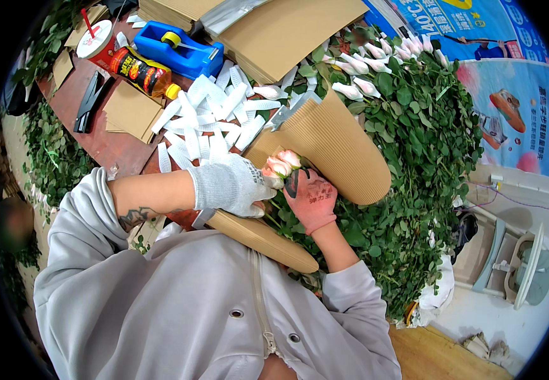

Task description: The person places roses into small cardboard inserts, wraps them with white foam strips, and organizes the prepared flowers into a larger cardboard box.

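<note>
A small cluster of pale pink roses (280, 164) sits between my two gloved hands, over an opened sheet of corrugated cardboard (345, 147). My left hand (236, 185), in a light grey knit glove, pinches the blooms from the left with its fingertips. From the right, my right hand (310, 197) in a pink and black glove closes around the flowers just below their heads. One cardboard flap curves up beyond the right hand; the other flap (260, 237) lies against my jacket. Green stems run down between them, partly hidden by the hands.
White foam mesh sleeves (208, 118) lie heaped ahead, near a blue tape dispenser (177, 50), a drink bottle (144, 73), a lidded cup (96, 42) and a black stapler (93, 102). Stacked cardboard (274, 38) stands behind. Sleeved roses (364, 61) and dense foliage (412, 142) fill the right.
</note>
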`<action>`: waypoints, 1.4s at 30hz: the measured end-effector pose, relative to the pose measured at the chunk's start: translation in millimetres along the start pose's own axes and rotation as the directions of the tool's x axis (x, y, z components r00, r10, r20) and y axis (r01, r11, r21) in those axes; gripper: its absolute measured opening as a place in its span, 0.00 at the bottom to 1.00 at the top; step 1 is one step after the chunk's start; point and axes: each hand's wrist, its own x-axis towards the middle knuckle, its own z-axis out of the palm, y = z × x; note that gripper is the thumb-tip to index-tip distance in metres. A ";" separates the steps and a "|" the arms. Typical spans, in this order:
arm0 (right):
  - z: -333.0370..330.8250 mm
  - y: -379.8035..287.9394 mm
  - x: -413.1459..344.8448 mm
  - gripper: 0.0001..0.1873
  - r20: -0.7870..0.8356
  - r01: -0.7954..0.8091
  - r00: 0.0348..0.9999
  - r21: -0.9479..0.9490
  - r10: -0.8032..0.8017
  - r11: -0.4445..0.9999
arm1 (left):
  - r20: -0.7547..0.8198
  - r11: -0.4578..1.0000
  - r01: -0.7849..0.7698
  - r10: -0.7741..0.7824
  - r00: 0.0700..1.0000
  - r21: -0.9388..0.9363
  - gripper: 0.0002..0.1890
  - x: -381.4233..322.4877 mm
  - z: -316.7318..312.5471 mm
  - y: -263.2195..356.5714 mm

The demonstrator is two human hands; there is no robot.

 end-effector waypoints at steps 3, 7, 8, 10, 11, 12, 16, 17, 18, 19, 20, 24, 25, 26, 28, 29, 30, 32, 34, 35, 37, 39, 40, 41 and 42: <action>0.1 1.5 0.5 0.21 0.053 -0.011 0.999 0.031 0.009 0.999 | 0.050 1.000 -0.005 0.004 0.999 0.012 0.26 0.7 -2.1 -0.1; 7.4 3.8 -3.5 0.18 -0.020 0.042 0.999 -0.004 -0.042 0.999 | 0.050 0.999 0.004 -0.007 0.999 0.051 0.26 2.5 -2.8 1.8; 6.9 3.8 -4.4 0.17 0.003 0.042 0.999 0.010 -0.042 0.999 | 0.034 1.000 0.007 -0.008 0.999 0.030 0.26 2.8 -3.5 2.9; 2.7 5.3 -2.6 0.16 0.043 0.049 0.998 0.030 -0.051 0.998 | -0.006 1.000 0.014 -0.014 1.000 -0.013 0.26 3.2 -6.5 4.6; -3.9 5.8 -3.4 0.16 0.062 0.000 0.998 0.051 -0.003 0.999 | -0.049 1.000 0.014 -0.014 0.999 -0.001 0.26 3.8 -6.6 5.6; -16.4 3.1 -3.5 0.16 0.084 -0.049 0.996 0.074 0.042 0.996 | -0.090 1.000 0.017 -0.016 0.996 0.009 0.26 3.8 -5.7 6.1; -21.3 -0.1 1.0 0.15 0.098 -0.216 0.972 0.025 0.213 0.976 | -0.104 0.998 0.035 -0.029 0.994 0.058 0.27 5.6 -4.0 7.1; -20.4 -0.7 4.4 0.15 0.136 -0.239 0.962 0.001 0.237 0.971 | -0.076 0.998 0.034 -0.030 0.997 0.054 0.27 5.9 -4.2 7.6; -11.6 0.0 6.4 0.14 0.045 -0.143 0.988 -0.101 0.148 0.985 | -0.050 0.998 0.031 -0.029 0.998 0.055 0.27 7.1 -6.4 7.6; -6.5 0.2 7.1 0.15 0.068 -0.161 0.983 -0.107 0.169 0.981 | -0.024 0.998 0.029 -0.028 0.999 0.054 0.27 7.5 -7.9 7.5; -3.4 -0.6 8.5 0.15 0.090 -0.179 0.978 -0.113 0.189 0.977 | -0.050 0.999 0.011 -0.009 0.999 0.042 0.27 7.7 -6.7 6.6; 11.7 4.6 1.9 0.14 -0.137 -0.112 0.985 -0.082 0.101 0.990 | -0.028 1.000 0.019 -0.019 0.999 -0.002 0.27 4.1 -11.5 9.2; 13.9 6.3 1.3 0.14 -0.214 -0.078 0.975 -0.068 0.062 0.995 | 0.011 0.999 0.037 -0.037 0.999 -0.012 0.27 4.0 -14.5 10.9; 16.5 6.9 4.1 0.14 -0.178 -0.081 0.982 -0.082 0.065 0.993 | -0.010 0.999 0.037 -0.037 0.999 -0.017 0.26 5.4 -13.9 9.0; 20.0 5.4 7.9 0.14 -0.102 -0.089 0.992 -0.112 0.078 0.990 | -0.050 0.999 0.033 -0.034 0.998 -0.028 0.26 8.2 -7.3 4.7; 18.3 5.1 9.0 0.14 -0.073 -0.104 0.993 -0.110 0.097 0.988 | -0.087 0.998 0.020 -0.026 0.996 -0.060 0.25 9.8 -4.7 1.5; 15.8 2.8 10.7 0.15 -0.041 -0.113 0.993 -0.108 0.109 0.988 | -0.126 0.995 0.012 -0.024 0.992 -0.096 0.23 10.3 -0.7 -3.1; 11.0 -1.4 15.4 0.15 -0.005 -0.139 0.990 -0.082 0.139 0.987 | -0.320 0.970 -0.096 0.020 0.947 -0.223 0.20 6.8 9.0 -17.2; 10.8 -2.2 9.5 0.16 0.040 -0.167 0.985 -0.043 0.169 0.985 | -0.612 0.870 -0.329 0.041 0.790 -0.367 0.19 1.5 32.4 -33.0; 10.4 -2.8 6.2 0.16 0.011 -0.173 0.985 -0.040 0.174 0.984 | -0.652 0.851 -0.283 -0.088 0.753 -0.442 0.18 -4.3 39.1 -38.0; 15.5 -3.5 1.0 0.16 -0.037 -0.195 0.980 -0.036 0.194 0.980 | -0.671 0.774 -0.210 -0.339 0.660 -0.597 0.16 -24.9 40.9 -49.8; 10.8 -4.6 2.4 0.16 0.073 -0.255 0.966 0.077 0.250 0.964 | -0.667 0.699 -0.239 -0.438 0.602 -0.674 0.18 -53.0 32.7 -59.4; 10.6 -5.8 3.2 0.16 0.063 -0.257 0.966 0.112 0.251 0.960 | -0.676 0.693 -0.230 -0.480 0.560 -0.683 0.18 -62.7 40.8 -63.4; 11.6 -5.7 2.5 0.16 0.055 -0.262 0.965 0.146 0.256 0.954 | -0.680 0.686 -0.223 -0.518 0.518 -0.692 0.18 -72.5 53.5 -66.7; 14.1 -4.8 3.3 0.15 0.014 -0.225 0.974 0.147 0.225 0.963 | -0.684 0.681 -0.215 -0.553 0.475 -0.700 0.18 -80.7 62.8 -69.7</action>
